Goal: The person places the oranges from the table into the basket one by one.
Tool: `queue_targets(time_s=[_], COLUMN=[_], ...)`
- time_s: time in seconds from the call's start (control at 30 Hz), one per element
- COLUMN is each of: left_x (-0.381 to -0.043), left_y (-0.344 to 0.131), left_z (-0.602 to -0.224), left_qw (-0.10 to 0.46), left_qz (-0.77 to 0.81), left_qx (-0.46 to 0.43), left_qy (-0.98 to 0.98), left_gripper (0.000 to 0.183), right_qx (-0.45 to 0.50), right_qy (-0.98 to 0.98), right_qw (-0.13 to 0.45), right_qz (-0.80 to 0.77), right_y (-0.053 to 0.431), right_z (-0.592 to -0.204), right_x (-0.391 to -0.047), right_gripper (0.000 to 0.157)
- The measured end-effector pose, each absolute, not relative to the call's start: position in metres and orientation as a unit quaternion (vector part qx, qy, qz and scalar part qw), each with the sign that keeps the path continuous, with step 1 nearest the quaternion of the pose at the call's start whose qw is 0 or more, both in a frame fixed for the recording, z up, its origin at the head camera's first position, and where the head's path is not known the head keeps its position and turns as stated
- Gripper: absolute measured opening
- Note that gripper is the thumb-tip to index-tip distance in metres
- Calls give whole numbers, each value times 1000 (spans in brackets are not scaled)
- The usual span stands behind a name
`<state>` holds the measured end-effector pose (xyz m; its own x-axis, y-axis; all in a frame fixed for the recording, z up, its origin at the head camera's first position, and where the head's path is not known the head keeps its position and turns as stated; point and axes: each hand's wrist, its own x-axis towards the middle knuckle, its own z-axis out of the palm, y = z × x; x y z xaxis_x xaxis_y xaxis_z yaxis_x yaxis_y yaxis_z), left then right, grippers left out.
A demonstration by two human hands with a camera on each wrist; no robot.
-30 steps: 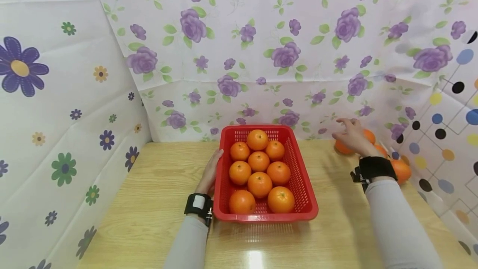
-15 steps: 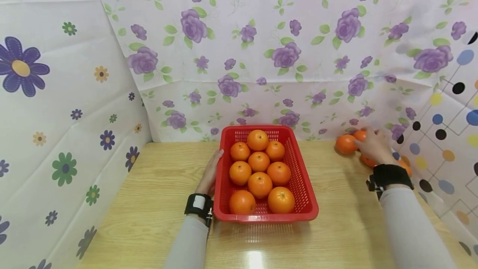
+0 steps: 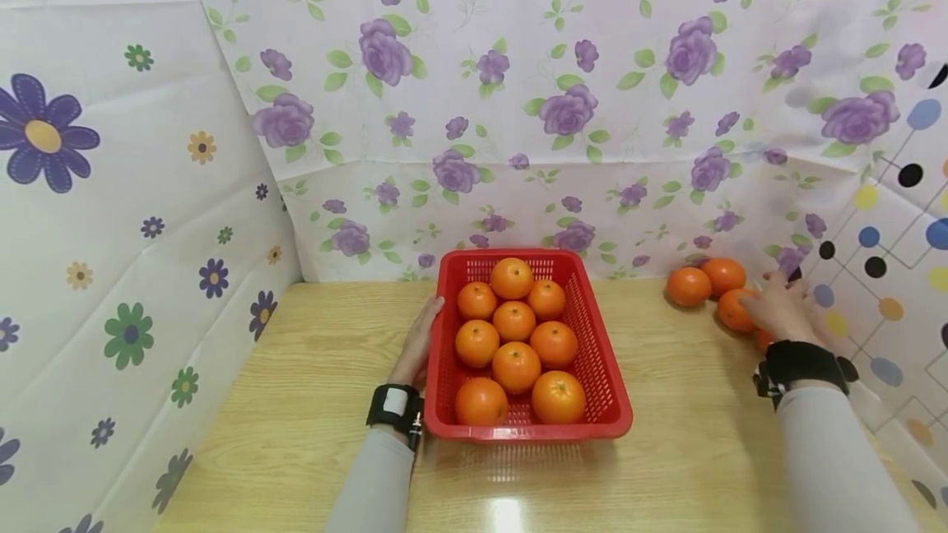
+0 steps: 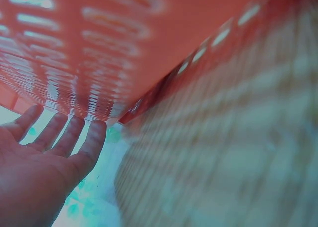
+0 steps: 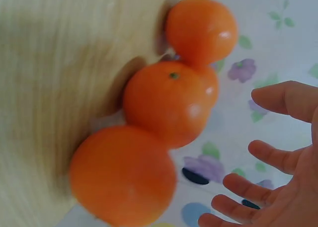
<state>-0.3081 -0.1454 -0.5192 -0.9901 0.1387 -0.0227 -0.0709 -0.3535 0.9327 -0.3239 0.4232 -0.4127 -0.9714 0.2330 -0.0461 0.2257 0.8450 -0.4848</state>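
A red plastic basket (image 3: 527,433) with slotted walls holds several oranges (image 3: 516,367). My left hand (image 3: 418,344) touches the basket's left side, and in the left wrist view its straight fingers (image 4: 69,137) reach up to the slotted wall. Over at the right, my right hand (image 3: 785,309) hovers above loose oranges (image 3: 689,286) with nothing in its grasp. The right wrist view shows its spread fingers (image 5: 273,157) apart from a row of oranges, the nearest orange (image 5: 121,177) large in front. In the head view this hand partly covers the orange (image 3: 764,340) closest to the wrist.
The wooden table (image 3: 333,434) lies under everything. A flowered cloth (image 3: 474,105) hangs along the back, with another flowered cloth (image 3: 148,270) on the left. A dotted cloth (image 3: 881,336) stands close beside the right hand and the loose oranges.
My right hand has moved right across the loose oranges, uncovering those at the back. The left hand, the basket and its oranges have stayed where they were.
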Motion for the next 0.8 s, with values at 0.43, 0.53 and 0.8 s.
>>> queue_targets(time_s=[0.43,0.53,0.8], left_x=[-307,-307,-308], left_y=[-147,-148,-148], left_z=[-521,-521,-522], left_qw=[66,67,65], left_qz=[817,818,822], left_qx=[43,46,48], left_qy=[572,570,564], left_gripper=[73,73,70], right_qx=[-131,-140,-135], right_qy=[-967,-962,-963], right_qw=[-34,-54,-60], right_qz=[213,229,224], right_y=[451,455,461], right_z=[-442,-449,-462], right_x=[-319,-320,-320], right_gripper=[92,101,96])
